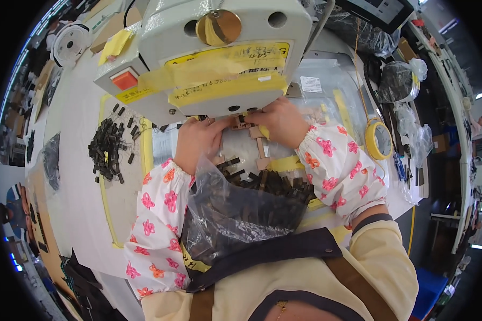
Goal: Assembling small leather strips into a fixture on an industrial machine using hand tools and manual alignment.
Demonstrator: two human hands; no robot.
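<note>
Both my hands are up under the head of a pale industrial sewing machine (219, 59). My left hand (197, 140) has its fingers curled at the needle area, touching a small brown strap piece (241, 124). My right hand (281, 124) presses on the same piece from the right. A tan strip (260, 151) runs from there toward me. Whether the fingers pinch the piece or only press on it is hidden under the machine head. A clear plastic bag (235, 214) of dark strap pieces lies in my lap between my floral sleeves.
A heap of several small dark strap pieces (108, 150) lies on the white table at the left. A yellow tape roll (379, 139) sits at the right, with plastic bags (399, 80) behind it. An orange switch (125, 80) is on the machine's left side.
</note>
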